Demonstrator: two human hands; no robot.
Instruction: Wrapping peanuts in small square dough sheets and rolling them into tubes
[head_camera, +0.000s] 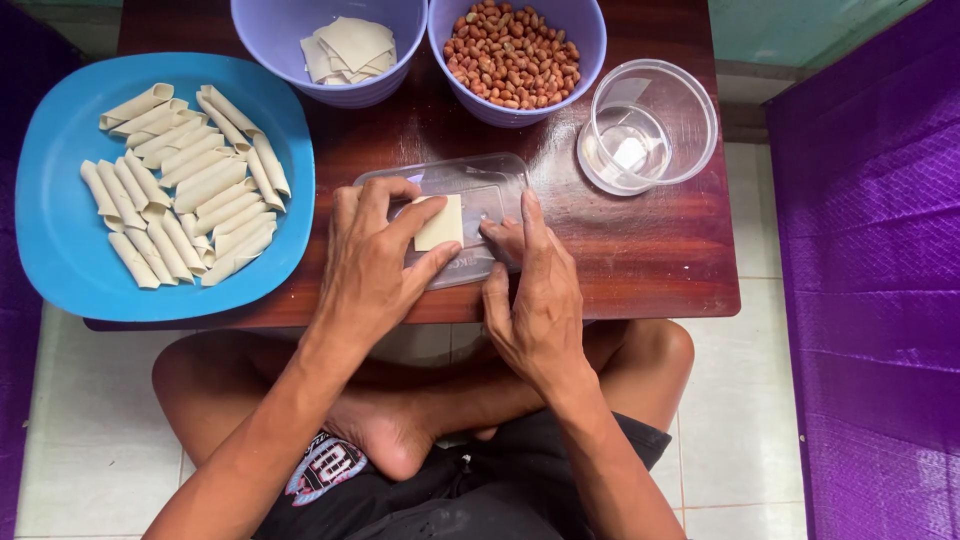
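A pale square pastry wrapper (441, 223) lies on a clear flat plastic lid (490, 180) at the middle of a low wooden table (650, 250). My left hand (375, 265) pinches the wrapper's left side between thumb and fingers. My right hand (535, 295) rests beside it, fingertips touching the lid at the wrapper's right edge. To the left, a blue plate (60, 230) carries several rolled wrappers (185, 180).
At the table's far edge stand a lilac bowl (270, 30) of flat wrappers (350, 48) and a lilac bowl of peanuts (512, 55). A clear round tub (650, 125) with a little water sits at right. Purple cloth (870, 280) hangs on the right; my crossed legs are under the table.
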